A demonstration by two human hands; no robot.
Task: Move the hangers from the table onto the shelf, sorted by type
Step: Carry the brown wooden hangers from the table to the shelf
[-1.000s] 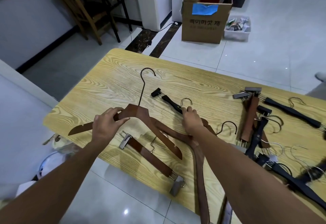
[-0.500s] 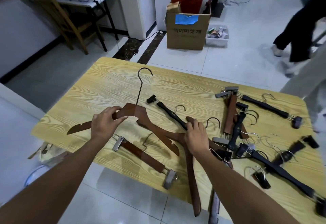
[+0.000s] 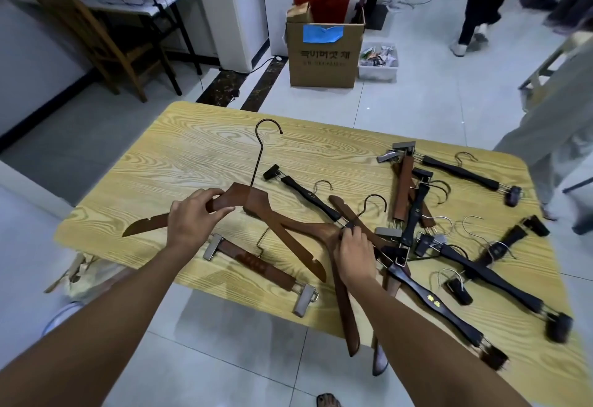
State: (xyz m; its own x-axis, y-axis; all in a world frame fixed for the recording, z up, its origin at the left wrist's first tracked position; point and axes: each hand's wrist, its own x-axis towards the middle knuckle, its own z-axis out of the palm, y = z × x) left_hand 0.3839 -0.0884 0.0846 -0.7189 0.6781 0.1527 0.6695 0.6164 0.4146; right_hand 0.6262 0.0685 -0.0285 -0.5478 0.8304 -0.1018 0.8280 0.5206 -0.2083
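Hangers lie scattered on the yellow wood-grain worktop; no shelf is in view. The step in hand looks like collecting the curved wooden type.

- Left hand: fingers curl over the left arm of a brown curved wooden coat hanger with a tall dark hook, thumb underneath. It is a firm wrap close to the neck. The hanger's right arm rests on the worktop.
- Right hand: fingers bunch tightly at the neck of a second brown curved wooden hanger, at centre near. One arm of that hanger overhangs the near edge.
- Brown straight clip hanger with metal clamps: lies near the edge, partly under the first hanger's right arm.
- Black clip hangers: a tangled heap to the right, hooks interlaced, and touching the second wooden hanger's neck.

Judgement on technique: lift the second hanger straight up from the neck and check that its hook is free of the black heap before pulling left. Dragging it sideways would probably rake the clip hangers along. Stack both wooden ones hook to hook, then carry them as one type.
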